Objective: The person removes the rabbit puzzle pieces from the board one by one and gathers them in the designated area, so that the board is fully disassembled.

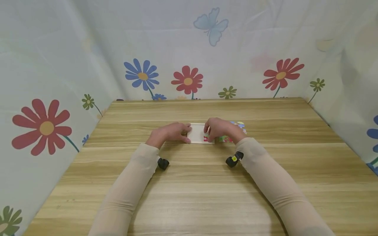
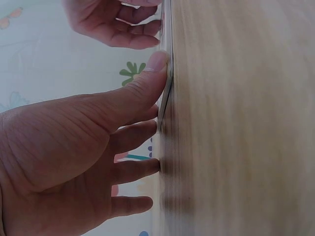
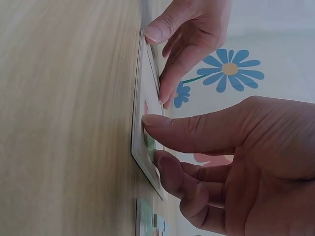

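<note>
A shallow white puzzle tray [image 1: 195, 134] lies on the wooden table. My left hand [image 1: 172, 131] holds its left end, thumb on the near corner and index finger at the far edge. The other left fingers [image 2: 135, 173] extend past the tray's end. Over the right part of the tray, my right hand [image 1: 220, 127] pinches a red and green puzzle piece [image 3: 150, 142] between thumb and index finger, low against the tray's surface. The remaining right fingers are curled, and the hand hides part of the piece in the head view.
More colourful puzzle pieces [image 1: 240, 125] lie together just right of the tray, partly behind my right wrist. A flower-print cloth [image 1: 165, 49] rises behind the table's far edge and along both sides. Black wrist cameras [image 1: 163, 163] sit under both forearms.
</note>
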A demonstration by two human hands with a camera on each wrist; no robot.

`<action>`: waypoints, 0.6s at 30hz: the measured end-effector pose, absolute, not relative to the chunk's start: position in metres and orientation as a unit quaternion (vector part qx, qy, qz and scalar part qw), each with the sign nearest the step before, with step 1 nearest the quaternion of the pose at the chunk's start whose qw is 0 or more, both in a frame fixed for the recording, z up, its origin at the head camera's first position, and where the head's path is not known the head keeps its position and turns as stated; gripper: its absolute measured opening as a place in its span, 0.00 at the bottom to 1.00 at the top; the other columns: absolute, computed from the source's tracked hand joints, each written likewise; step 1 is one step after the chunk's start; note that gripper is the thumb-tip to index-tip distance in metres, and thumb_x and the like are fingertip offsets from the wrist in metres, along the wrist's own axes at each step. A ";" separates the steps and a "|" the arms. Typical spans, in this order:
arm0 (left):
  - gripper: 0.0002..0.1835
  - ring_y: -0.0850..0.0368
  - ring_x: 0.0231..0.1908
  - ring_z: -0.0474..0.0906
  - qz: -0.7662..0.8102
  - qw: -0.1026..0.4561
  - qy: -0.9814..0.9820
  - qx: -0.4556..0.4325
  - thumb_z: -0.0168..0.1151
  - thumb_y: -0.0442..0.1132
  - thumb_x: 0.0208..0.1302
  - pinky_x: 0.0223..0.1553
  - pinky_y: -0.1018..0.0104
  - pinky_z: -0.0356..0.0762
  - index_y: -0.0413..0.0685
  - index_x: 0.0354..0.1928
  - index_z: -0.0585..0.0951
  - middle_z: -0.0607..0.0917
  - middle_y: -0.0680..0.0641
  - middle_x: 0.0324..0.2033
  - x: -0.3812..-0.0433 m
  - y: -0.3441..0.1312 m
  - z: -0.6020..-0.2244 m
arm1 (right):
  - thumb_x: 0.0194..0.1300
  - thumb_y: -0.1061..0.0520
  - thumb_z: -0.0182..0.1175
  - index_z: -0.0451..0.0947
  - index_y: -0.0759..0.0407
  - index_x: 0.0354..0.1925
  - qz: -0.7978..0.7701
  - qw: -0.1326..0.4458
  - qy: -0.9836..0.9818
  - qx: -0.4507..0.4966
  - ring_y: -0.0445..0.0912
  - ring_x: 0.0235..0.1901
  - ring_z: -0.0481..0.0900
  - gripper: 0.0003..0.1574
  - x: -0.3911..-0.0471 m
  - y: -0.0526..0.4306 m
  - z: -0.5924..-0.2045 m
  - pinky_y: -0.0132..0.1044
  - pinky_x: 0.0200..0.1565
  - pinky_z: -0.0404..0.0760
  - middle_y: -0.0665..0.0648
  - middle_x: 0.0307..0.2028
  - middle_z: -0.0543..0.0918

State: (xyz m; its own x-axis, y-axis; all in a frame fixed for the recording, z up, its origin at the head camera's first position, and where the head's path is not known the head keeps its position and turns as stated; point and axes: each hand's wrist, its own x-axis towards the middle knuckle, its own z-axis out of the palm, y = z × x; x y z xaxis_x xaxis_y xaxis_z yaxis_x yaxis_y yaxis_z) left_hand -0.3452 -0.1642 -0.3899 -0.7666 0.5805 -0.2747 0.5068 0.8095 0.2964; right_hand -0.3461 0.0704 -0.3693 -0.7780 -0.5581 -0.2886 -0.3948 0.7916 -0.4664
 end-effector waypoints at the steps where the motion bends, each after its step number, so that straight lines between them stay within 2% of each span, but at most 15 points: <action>1: 0.41 0.48 0.74 0.56 0.104 0.179 0.934 0.291 0.66 0.57 0.64 0.73 0.54 0.54 0.49 0.75 0.65 0.59 0.47 0.76 -0.346 -0.165 -0.390 | 0.57 0.63 0.73 0.80 0.66 0.51 -0.191 0.209 0.924 -0.258 0.48 0.41 0.80 0.23 -0.346 0.070 -0.370 0.40 0.46 0.80 0.59 0.44 0.83; 7: 0.41 0.47 0.73 0.57 0.101 0.176 0.935 0.292 0.66 0.57 0.64 0.73 0.54 0.54 0.48 0.74 0.66 0.59 0.47 0.76 -0.346 -0.164 -0.391 | 0.57 0.62 0.73 0.81 0.67 0.48 -0.182 0.203 0.928 -0.256 0.48 0.41 0.80 0.21 -0.345 0.069 -0.371 0.40 0.47 0.80 0.58 0.43 0.84; 18: 0.42 0.48 0.74 0.55 0.103 0.179 0.937 0.282 0.66 0.57 0.63 0.73 0.54 0.53 0.49 0.75 0.65 0.58 0.49 0.76 -0.344 -0.164 -0.390 | 0.56 0.64 0.72 0.83 0.64 0.42 -0.184 0.206 0.920 -0.279 0.46 0.36 0.76 0.14 -0.344 0.070 -0.368 0.37 0.41 0.78 0.56 0.39 0.83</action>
State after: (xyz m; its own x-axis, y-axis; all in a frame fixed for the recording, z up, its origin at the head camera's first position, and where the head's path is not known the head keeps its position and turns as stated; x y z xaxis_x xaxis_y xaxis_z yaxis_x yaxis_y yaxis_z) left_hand -0.3438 -0.1638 -0.3898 -0.7764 0.5654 -0.2783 0.4916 0.8197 0.2939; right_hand -0.3441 0.0698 -0.3684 -0.7596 -0.5886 -0.2767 -0.4369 0.7770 -0.4532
